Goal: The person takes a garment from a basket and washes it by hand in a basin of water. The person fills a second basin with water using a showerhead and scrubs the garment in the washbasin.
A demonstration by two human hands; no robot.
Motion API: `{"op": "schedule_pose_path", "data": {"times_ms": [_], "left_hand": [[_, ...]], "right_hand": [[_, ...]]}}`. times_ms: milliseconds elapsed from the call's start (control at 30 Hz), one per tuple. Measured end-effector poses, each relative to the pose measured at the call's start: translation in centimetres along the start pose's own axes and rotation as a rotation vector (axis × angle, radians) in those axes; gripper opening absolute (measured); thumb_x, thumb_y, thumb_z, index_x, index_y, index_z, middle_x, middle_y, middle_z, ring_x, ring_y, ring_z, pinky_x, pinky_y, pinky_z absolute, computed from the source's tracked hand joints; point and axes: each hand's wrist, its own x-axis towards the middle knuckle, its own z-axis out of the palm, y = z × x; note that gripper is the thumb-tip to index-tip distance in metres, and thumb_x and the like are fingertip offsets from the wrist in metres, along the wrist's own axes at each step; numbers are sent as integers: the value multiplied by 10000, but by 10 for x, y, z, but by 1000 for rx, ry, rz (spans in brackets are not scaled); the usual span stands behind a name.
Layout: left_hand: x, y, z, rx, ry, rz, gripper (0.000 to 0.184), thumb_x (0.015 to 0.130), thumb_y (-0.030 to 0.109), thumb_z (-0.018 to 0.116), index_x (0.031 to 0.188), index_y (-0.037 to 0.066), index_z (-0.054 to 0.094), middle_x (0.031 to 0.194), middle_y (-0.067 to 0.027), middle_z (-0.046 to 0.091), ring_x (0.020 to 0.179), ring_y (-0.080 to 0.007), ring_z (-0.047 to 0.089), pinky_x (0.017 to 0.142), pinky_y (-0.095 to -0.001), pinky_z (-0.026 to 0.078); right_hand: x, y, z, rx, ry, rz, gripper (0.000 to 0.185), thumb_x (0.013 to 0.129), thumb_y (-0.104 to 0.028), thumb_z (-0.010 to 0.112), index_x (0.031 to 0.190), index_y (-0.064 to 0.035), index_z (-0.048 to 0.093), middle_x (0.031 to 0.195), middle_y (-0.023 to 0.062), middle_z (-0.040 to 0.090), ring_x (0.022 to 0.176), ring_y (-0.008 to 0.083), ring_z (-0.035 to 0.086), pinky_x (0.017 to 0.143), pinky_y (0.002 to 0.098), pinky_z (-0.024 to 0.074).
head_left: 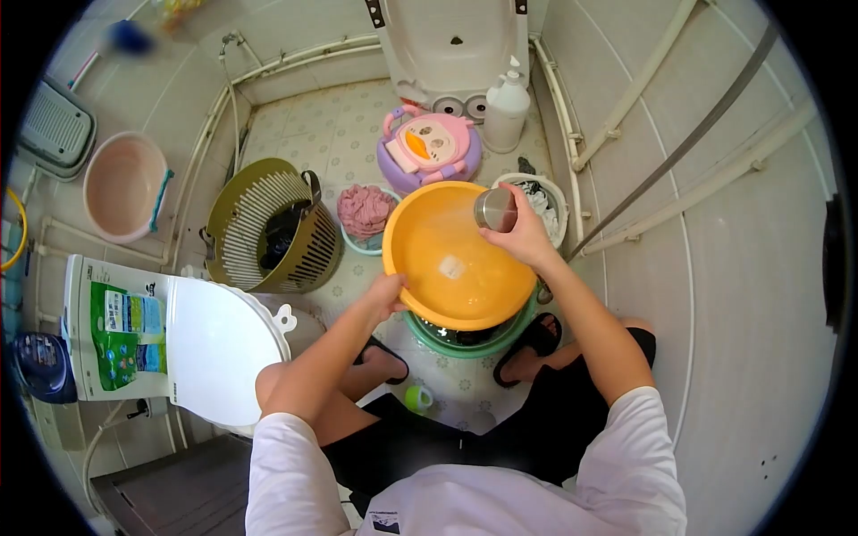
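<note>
My left hand (386,297) is closed on the near-left rim of a yellow plastic basin (429,241), which is tilted towards me. My right hand (525,230) grips a shiny metal cup (494,211) at the basin's right side, its round end facing left. Inside the yellow basin a small whitish patch (450,267) shows; I cannot tell what it is. Directly beneath is a green basin (465,349), mostly covered by the yellow one, with dark cloth and some wet shine visible in it.
An olive laundry basket (326,259) with dark clothes stands left, beside a small tub of pink cloth (365,211). Ahead are a pink-purple child's potty (429,147) and a white pump bottle (507,112). A white toilet (219,348) is at left; a green cup (417,398) lies between my feet.
</note>
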Motion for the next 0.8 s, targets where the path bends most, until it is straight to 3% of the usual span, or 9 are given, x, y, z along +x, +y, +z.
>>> {"op": "schedule_pose_path", "data": {"times_ms": [100, 200, 400, 500, 633, 733, 800], "left_hand": [[-2, -8, 10, -108, -73, -53, 368, 828, 79, 510, 1184, 6, 566, 1008, -124, 694, 837, -241, 723, 733, -333, 631], [0, -19, 16, -222, -174, -78, 387, 847, 74, 502, 1225, 9, 555, 1117, -127, 682, 934, -240, 713, 840, -324, 610], [0, -28, 26, -391, -182, 11, 420, 881, 89, 496, 1288, -14, 505, 1211, -124, 647, 1042, -263, 684, 900, -361, 596], [2, -20, 26, -373, -131, 131, 422, 883, 81, 500, 1299, 9, 499, 1186, -115, 649, 1010, -258, 685, 847, -360, 596], [-22, 13, 33, -157, 229, 397, 451, 867, 20, 516, 1314, 78, 508, 1153, -96, 642, 982, -249, 666, 786, -344, 552], [1, 10, 19, 69, 398, 741, 591, 857, -11, 518, 1438, 77, 449, 1228, -102, 639, 1061, -258, 649, 869, -339, 529], [6, 12, 14, 221, 506, 927, 715, 864, 57, 542, 1540, 155, 331, 1231, -134, 663, 1047, -278, 668, 836, -377, 538]], "right_hand": [[3, -8, -9, -42, 25, 3, 898, 707, -261, 865, 1444, -72, 390, 1265, 175, 599, 1118, 271, 636, 951, 379, 508], [-1, -28, -21, -182, -1, 44, 855, 697, -185, 855, 1431, -102, 424, 1100, 92, 569, 963, 209, 610, 867, 324, 507], [-5, -37, -28, -243, -15, -115, 855, 675, -207, 851, 1415, -114, 434, 1102, 135, 596, 1005, 290, 625, 917, 364, 500], [-5, -36, -25, -208, -1, -53, 861, 677, -218, 850, 1418, -120, 424, 1169, 162, 593, 1077, 301, 615, 949, 371, 488], [-5, -33, -18, -187, 27, -37, 853, 695, -225, 847, 1420, -115, 412, 1217, 166, 585, 1122, 294, 605, 966, 374, 480], [-2, -17, -12, -158, 56, -57, 846, 709, -228, 845, 1422, -110, 404, 1212, 161, 586, 1124, 287, 604, 969, 375, 478], [-3, -14, -9, -115, 60, -52, 848, 717, -229, 845, 1426, -107, 396, 1200, 157, 585, 1119, 283, 603, 967, 376, 478]]}}
